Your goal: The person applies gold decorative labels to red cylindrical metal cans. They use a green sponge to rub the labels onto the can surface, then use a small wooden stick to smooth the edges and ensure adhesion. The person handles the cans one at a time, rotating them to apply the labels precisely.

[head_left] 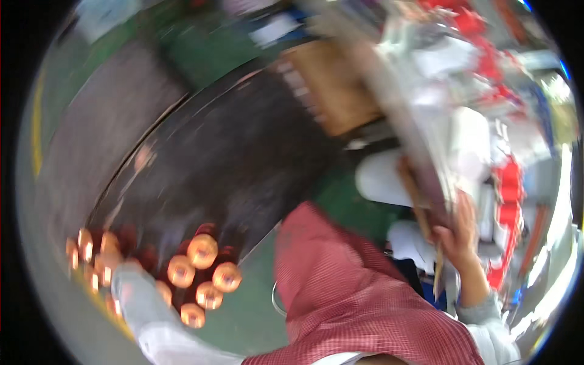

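Observation:
My left hand point(111, 260) is at the lower left, blurred, among several copper-coloured rings on a dark tabletop point(243, 140). Its fingers are too smeared to show whether they hold one. A nearer group of round copper-coloured rings, including one ring point(202, 250), stands just right of my left sleeve. On the right side, my right hand point(460, 234) is at the lower end of a long grey board-like piece point(420, 131). The thumb lies on one side of its edge and the fingers on the other. Motion blur hides what this piece is exactly.
A brown cardboard box point(334, 88) is at the dark table's far right end. Another grey-brown surface point(115, 115) adjoins the table on the left. White rounded items point(383, 177) and red parts point(508, 207) crowd the right. My red checked apron point(359, 292) hangs over a green floor.

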A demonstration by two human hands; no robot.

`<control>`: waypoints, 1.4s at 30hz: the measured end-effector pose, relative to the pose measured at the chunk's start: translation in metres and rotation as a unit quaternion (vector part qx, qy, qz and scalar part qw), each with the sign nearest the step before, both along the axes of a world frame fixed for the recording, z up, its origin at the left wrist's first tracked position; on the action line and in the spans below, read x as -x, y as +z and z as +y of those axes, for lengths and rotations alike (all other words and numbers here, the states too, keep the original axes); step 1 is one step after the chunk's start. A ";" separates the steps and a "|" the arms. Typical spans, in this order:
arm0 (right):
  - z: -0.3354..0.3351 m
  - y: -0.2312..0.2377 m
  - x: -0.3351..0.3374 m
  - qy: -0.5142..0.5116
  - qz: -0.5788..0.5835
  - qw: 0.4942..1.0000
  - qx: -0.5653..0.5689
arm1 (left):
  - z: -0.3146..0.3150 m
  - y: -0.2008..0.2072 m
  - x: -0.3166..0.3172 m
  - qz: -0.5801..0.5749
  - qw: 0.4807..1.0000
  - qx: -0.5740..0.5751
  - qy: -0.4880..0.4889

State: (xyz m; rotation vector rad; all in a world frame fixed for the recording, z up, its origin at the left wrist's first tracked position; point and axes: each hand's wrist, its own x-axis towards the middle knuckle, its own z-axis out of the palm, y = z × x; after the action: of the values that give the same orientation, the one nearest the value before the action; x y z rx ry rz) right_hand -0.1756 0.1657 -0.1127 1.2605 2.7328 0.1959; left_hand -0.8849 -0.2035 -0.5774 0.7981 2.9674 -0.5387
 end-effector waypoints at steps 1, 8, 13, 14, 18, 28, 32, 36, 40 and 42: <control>0.005 0.008 0.011 0.042 0.040 0.998 0.012 | -0.002 -0.005 -0.017 -0.012 0.999 -0.040 0.011; -0.003 0.077 0.013 0.112 0.126 0.986 0.012 | 0.035 0.098 -0.159 -0.036 0.978 -0.207 0.016; 0.050 0.152 -0.122 -0.064 0.289 0.941 -0.165 | 0.068 0.154 -0.332 -0.202 0.897 -0.392 -0.021; 0.069 0.154 -0.171 -0.085 0.266 0.934 -0.224 | 0.073 0.161 -0.371 -0.264 0.864 -0.429 -0.013; 0.082 0.170 -0.276 -0.337 0.554 0.760 -0.037 | 0.097 0.203 -0.505 -0.474 0.694 -0.538 0.065; -0.032 0.073 -0.285 -0.170 0.361 0.904 0.151 | 0.324 0.481 -0.580 -0.348 0.583 -0.626 -0.384; -0.047 0.069 -0.280 -0.138 0.290 0.945 0.063 | 0.436 0.514 -0.603 -0.151 0.688 -0.486 -0.517; -0.056 0.102 -0.277 -0.060 0.356 0.931 0.061 | 0.472 0.507 -0.610 -0.178 0.841 -0.295 -0.418; -0.039 0.110 -0.247 -0.097 0.430 0.885 0.150 | 0.477 0.488 -0.574 -0.565 0.618 -0.468 -0.284; -0.022 0.098 -0.214 -0.112 0.515 0.830 0.181 | 0.446 0.502 -0.585 -0.831 0.316 -0.447 -0.102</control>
State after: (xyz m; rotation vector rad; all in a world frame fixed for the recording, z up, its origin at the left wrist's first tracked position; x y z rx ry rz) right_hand 0.0381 0.1441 -0.0151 1.9009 3.0252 -1.3424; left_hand -0.3003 0.2423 -0.0750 0.7386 0.7740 1.3150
